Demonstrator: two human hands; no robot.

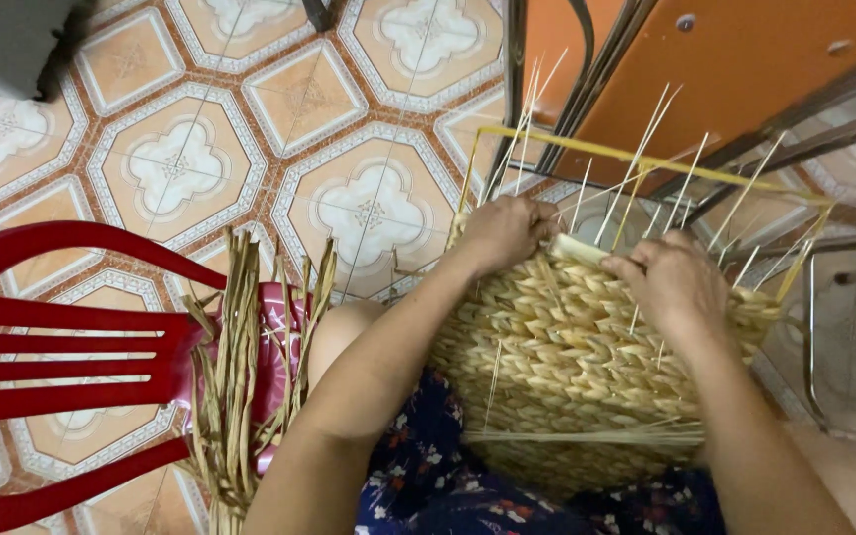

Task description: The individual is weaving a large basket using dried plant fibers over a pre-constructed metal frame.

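Two hands on woven basket (567, 347): left hand (502, 233) gripping rim at 11 o'clock, right hand (676, 282) pinching straw strand (579, 248) at 1 o'clock; dried straw bundle (240, 367) on red chair (61, 337) at 9.

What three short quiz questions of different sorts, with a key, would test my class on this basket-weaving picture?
1. True or false: both hands rest on the woven basket.
2. Which lies on the red plastic chair? A) scissors B) dried straw bundle C) cloth
3. What colour is the basket's frame?

Key:
1. True: left hand and right hand grip its upper edge.
2. B
3. Yellow
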